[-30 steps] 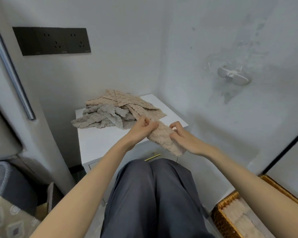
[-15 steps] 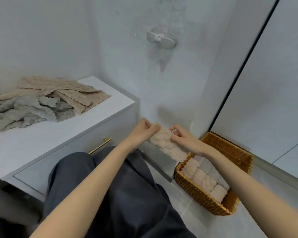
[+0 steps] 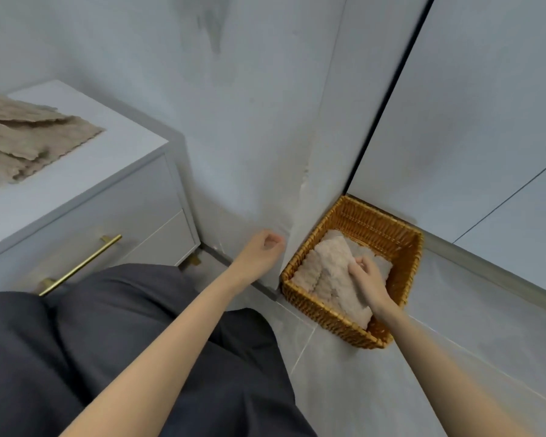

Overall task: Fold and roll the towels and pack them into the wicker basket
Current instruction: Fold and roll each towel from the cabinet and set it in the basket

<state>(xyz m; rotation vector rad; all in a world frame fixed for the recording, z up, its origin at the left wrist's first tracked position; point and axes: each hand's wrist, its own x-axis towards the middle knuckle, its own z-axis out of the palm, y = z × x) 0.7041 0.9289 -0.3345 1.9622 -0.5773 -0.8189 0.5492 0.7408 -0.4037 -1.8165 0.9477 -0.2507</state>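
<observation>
Floor corner, wicker basket (image 3: 325, 321) at 4 o'clock: right hand (image 3: 370, 283) pinches soft, light towel roll (image 3: 332, 261), left hand (image 3: 261, 251) idle, loosely curled; likely grip mid-roll or it unwinds.

a white cabinet (image 3: 123, 143) stands at the left, a long brass handle (image 3: 79, 266) slanting across its drawer front. right of the cabinet rises a pale grey wall (image 3: 259, 137) with a dark smudge (image 3: 213, 23) high up, and farther right a thin black strip (image 3: 388, 96) edges pale panels (image 3: 473, 105). dark grey trousers (image 3: 123, 342) fill the view below the cabinet, beside grey floor tiles (image 3: 344, 392).
</observation>
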